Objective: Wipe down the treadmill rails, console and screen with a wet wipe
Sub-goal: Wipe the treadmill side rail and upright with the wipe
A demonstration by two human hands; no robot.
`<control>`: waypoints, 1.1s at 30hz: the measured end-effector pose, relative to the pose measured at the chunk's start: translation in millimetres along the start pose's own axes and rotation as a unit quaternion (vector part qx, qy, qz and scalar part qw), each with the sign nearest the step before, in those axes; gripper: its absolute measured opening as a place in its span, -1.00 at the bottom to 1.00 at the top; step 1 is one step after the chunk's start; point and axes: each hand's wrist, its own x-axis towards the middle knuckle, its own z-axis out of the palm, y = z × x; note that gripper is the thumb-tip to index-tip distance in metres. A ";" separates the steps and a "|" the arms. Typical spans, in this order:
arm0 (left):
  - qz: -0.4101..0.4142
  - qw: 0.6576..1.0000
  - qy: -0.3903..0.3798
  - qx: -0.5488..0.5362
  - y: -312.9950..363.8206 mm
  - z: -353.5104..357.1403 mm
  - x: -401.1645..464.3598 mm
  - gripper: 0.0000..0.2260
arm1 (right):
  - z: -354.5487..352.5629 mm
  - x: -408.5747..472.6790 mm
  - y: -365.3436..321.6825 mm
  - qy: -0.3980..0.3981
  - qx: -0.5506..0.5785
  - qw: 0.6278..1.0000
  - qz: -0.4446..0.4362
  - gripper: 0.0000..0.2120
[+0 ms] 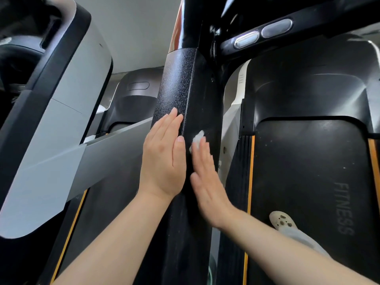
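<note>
**Gym floor around you**

Out past your reach, a plain pale grey wall [141,31] fills the gap between machines. To its left stands a neighbouring light grey and black exercise machine [67,103]. Daylight falls softly, glinting off glossy black surfaces.

Left hand [164,155] flat on black rail [181,83]; right hand [207,177] presses wet wipe [197,138] against it.
</note>
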 end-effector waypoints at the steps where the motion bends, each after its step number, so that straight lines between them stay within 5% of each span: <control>1: 0.000 1.000 0.002 -0.008 -0.6 0.0 0.6 -0.52 | 1.8 -9.9 -2.5 -0.013 -0.021 0.999 -0.029 -0.45; 9: -0.052 0.994 -0.011 -0.097 4.3 -8.1 4.0 -0.52 | -32.5 104.7 2.3 0.068 0.051 0.990 0.114 -0.48; 17: -0.044 0.998 0.004 -0.038 -4.7 -34.4 -52.1 -0.57 | 18.9 -80.8 0.8 -0.093 -0.099 0.988 -0.079 -0.42; 26: -0.044 0.997 0.016 0.057 -13.0 -33.7 -105.6 -0.58 | 0.7 33.6 -36.4 0.007 -0.060 0.998 -0.010 -0.41; 33: -0.034 0.997 0.039 0.064 -14.0 -31.3 -115.3 -0.60 | 32.3 -121.9 -24.5 -0.139 -0.123 0.976 -0.115 -0.44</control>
